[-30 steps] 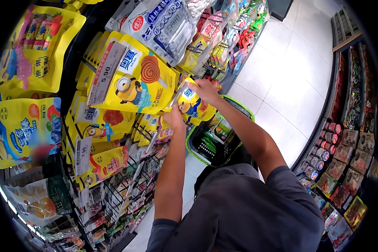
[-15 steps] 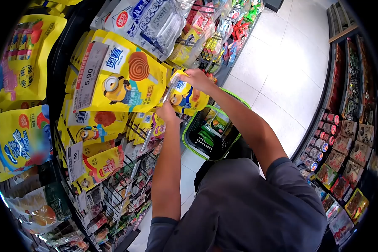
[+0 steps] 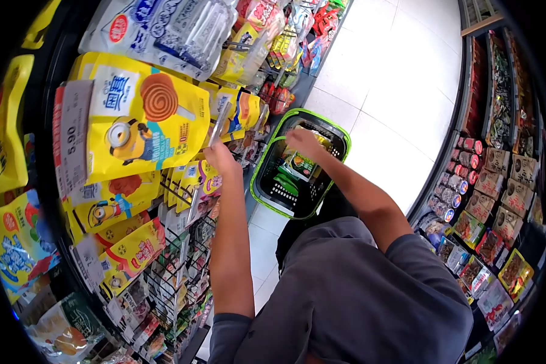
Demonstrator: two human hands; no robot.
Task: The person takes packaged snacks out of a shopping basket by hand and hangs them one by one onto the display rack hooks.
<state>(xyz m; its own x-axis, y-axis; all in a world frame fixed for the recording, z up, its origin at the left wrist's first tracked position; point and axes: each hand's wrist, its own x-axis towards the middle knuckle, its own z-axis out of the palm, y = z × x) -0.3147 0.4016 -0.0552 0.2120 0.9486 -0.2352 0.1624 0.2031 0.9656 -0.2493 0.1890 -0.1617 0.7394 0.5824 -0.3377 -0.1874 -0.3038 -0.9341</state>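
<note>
My right hand (image 3: 305, 144) is down inside the black basket (image 3: 255, 173) with a bright green rim. Its fingers are closed on a yellow candy bag (image 3: 323, 144), mostly hidden beneath the hand. Dark green packets (image 3: 299, 165) lie in the basket under it. At the shelf, my left hand (image 3: 222, 159) is closed around the lower end of a clear plastic tag holder (image 3: 219, 125) at the front of a hook. Right beside that hand hangs a large yellow lollipop bag (image 3: 145, 118) with a cartoon figure. Smaller yellow bags (image 3: 242, 112) hang behind the holder.
A price tag (image 3: 73, 133) reading 5.90 stands at the left of the lollipop bag. Silver-white packs (image 3: 164, 33) hang above. Wire racks (image 3: 176, 267) run below. Across the pale tiled floor (image 3: 385, 91), another shelf holds small tubs (image 3: 455, 182) and boxed snacks (image 3: 497, 182).
My right hand has left the rack with a yellow candy bag and moved down into the basket. My left hand stays at the tag holder. The view has shifted slightly.
</note>
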